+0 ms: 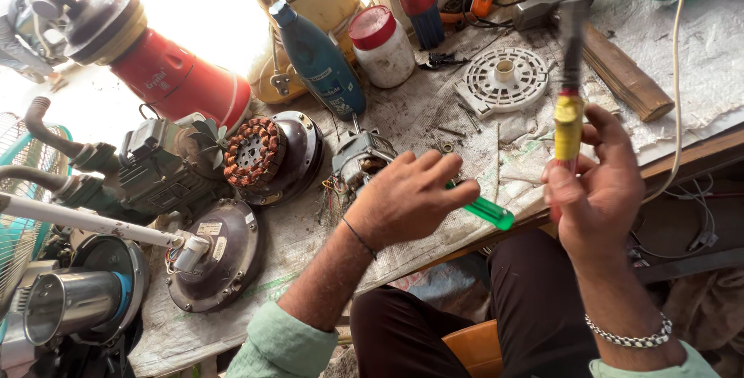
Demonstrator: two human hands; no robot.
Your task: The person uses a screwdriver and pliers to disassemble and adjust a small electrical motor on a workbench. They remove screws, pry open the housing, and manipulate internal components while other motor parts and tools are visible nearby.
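Our left hand [407, 196] covers most of a green-handled tool [487, 211], so we cannot tell what its working end is, and it hides part of the small motor [358, 159] behind it. The hammer [572, 76] in our right hand [601, 192] is smeared by motion blur along its shaft and head. At the left edge a fan guard [23, 215] is cut off, bright window glare washes out the top, and the small screws [453, 134] on the cloth are too tiny to identify

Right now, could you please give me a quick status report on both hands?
Left hand gripping green plastic-handled tool beside small electric motor. Right hand holding yellow-and-red-handled hammer raised upright. White round plastic grille lies behind, clear.
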